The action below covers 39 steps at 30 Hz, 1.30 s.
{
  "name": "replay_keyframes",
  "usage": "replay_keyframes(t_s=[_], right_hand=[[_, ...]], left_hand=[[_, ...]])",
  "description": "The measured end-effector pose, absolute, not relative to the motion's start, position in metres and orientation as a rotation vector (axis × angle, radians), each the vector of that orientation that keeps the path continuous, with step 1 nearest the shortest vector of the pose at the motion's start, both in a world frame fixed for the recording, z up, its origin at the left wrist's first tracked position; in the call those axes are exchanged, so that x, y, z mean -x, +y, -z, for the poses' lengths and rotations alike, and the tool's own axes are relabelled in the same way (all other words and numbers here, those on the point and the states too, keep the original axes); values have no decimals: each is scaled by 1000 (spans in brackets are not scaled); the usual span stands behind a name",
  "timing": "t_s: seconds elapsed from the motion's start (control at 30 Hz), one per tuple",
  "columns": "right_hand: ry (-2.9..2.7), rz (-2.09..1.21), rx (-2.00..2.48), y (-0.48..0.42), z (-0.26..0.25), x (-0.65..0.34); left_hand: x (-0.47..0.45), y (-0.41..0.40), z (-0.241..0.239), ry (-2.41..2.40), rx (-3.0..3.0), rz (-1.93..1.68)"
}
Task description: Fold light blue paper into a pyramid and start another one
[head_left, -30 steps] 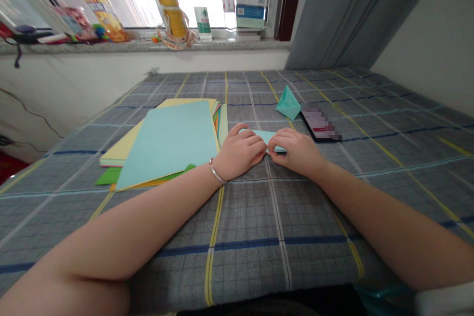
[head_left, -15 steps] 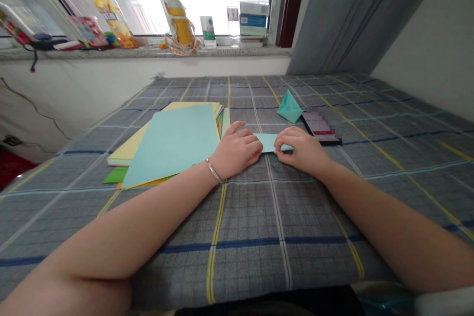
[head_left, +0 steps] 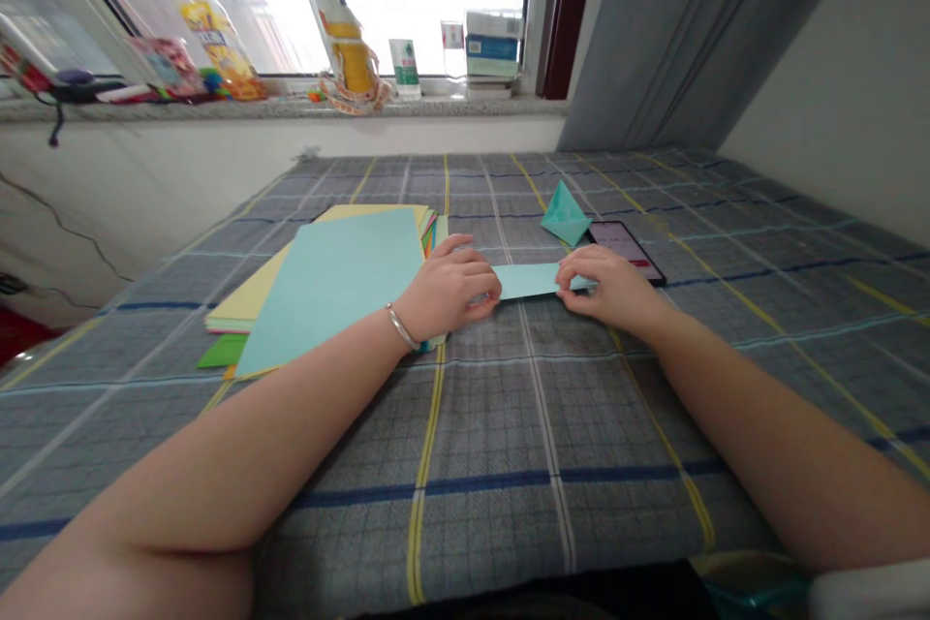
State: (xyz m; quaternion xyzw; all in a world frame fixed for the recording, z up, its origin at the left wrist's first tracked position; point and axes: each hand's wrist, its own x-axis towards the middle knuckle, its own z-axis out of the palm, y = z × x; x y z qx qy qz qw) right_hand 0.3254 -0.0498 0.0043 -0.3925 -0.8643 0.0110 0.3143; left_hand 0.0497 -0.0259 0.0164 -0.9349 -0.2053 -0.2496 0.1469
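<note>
A narrow light-blue strip of folded paper point(head_left: 529, 280) stretches across the tablecloth between my two hands. Its left end is pinched by my left hand point(head_left: 456, 283), which wears a silver bracelet point(head_left: 401, 326) at the wrist. My right hand point(head_left: 611, 285) pinches the strip near its right end, thumb and index finger closed on it. Both ends are partly hidden by fingers. Beside my left hand lies a stack of coloured paper point(head_left: 338, 281) with a light-blue sheet on top. Beyond my right hand stands a folded turquoise paper shape point(head_left: 566, 215).
A phone point(head_left: 629, 250) lies behind my right hand, touching or close to the turquoise shape. The plaid cloth point(head_left: 494, 426) covers the table. On the windowsill point(head_left: 283, 109) stand a yellow drink bottle point(head_left: 218, 39), a yellow flask point(head_left: 353, 58), a tube point(head_left: 404, 68) and boxes point(head_left: 492, 50).
My hands have moved apart along the strip, the left one leftward and the right one rightward, so more of the paper shows between them. The camera view has shifted slightly.
</note>
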Motion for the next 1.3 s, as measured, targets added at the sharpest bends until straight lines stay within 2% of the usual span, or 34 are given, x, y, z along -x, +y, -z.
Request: replay_keyframes(t_s=[0.5, 0.7, 0.87, 1.3], right_hand=[[-2526, -406, 1021, -50, -4, -333], [-2503, -321, 1059, -49, -1, -329], [-2498, -246, 1079, -49, 2, -324], [-2646, -25, 1245, -59, -18, -329]], left_hand=[[-47, -17, -12, -439, 2929, 404], [-42, -18, -11, -565, 2991, 529], [-47, -21, -8, -555, 2898, 382], [-57, -26, -4, -626, 2798, 347]])
